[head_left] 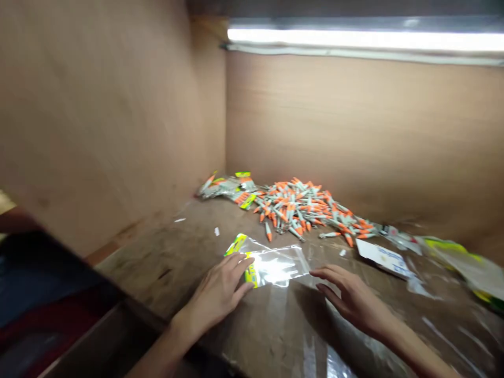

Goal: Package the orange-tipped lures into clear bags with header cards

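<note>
Packaging bag [281, 265], clear with a yellow header, lies flat on a brown worktop [192, 252], between two bare hands. The left hand [224, 281] rests over the header; whether it pinches or merely presses, I cannot tell. The right hand [350, 291] has a released grip, thumb and forefinger parted, fingertips at the bag's opposite edge. The step appears to be positioning this bag; lifting that edge would call for a fine pinch on slippery film.

Behind lies a heap of orange-and-pale tapered pieces [299, 207], with filled packets [222, 188] to its left and a white card [381, 257] to its right. Plain brown panels, a left wall [118, 105] and a back wall [354, 115], enclose the space beneath a bright tube light [366, 39].
</note>
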Action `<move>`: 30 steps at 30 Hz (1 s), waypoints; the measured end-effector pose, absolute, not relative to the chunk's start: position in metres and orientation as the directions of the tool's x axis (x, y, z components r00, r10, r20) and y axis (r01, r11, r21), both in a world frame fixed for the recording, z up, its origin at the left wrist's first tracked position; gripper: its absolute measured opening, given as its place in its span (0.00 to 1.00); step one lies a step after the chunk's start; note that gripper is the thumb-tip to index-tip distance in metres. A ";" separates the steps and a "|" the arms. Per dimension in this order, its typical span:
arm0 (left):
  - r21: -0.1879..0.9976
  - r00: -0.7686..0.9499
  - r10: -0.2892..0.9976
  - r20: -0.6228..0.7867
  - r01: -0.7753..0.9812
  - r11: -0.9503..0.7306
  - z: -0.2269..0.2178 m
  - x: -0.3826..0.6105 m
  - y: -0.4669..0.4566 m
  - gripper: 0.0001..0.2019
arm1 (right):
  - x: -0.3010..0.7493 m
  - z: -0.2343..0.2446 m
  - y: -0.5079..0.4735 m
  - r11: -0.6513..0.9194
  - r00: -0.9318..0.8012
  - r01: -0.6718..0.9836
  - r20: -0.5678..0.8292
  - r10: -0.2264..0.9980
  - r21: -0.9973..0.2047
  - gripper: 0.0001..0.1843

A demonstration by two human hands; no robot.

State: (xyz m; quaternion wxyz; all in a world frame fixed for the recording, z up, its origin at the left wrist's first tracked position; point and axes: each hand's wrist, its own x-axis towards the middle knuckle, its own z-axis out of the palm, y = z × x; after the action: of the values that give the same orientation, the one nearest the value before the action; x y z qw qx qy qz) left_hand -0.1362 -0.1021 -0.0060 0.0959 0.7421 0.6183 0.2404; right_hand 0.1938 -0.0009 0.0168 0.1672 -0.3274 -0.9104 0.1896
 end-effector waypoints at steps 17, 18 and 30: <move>0.344 0.543 0.814 0.208 0.738 -0.580 -0.012 0.005 0.018 0.31 | 0.335 0.011 0.133 0.426 -0.374 0.885 0.259 0.891 -0.189 0.27; 0.385 0.508 0.821 0.260 0.726 -0.570 -0.015 0.009 0.017 0.32 | 0.325 0.013 0.131 0.422 -0.360 0.885 0.289 0.887 -0.195 0.21; 0.629 0.047 0.982 0.184 0.762 -0.155 -0.029 0.008 0.015 0.58 | 0.183 -0.010 0.080 0.165 -0.288 0.195 0.104 0.952 -0.967 0.20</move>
State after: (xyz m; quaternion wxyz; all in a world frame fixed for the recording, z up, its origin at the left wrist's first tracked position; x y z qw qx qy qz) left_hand 0.0079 0.0150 -0.0294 0.1853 0.6995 0.6232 0.2967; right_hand 0.1830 0.0797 -0.0102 0.4011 -0.4417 -0.6493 0.4716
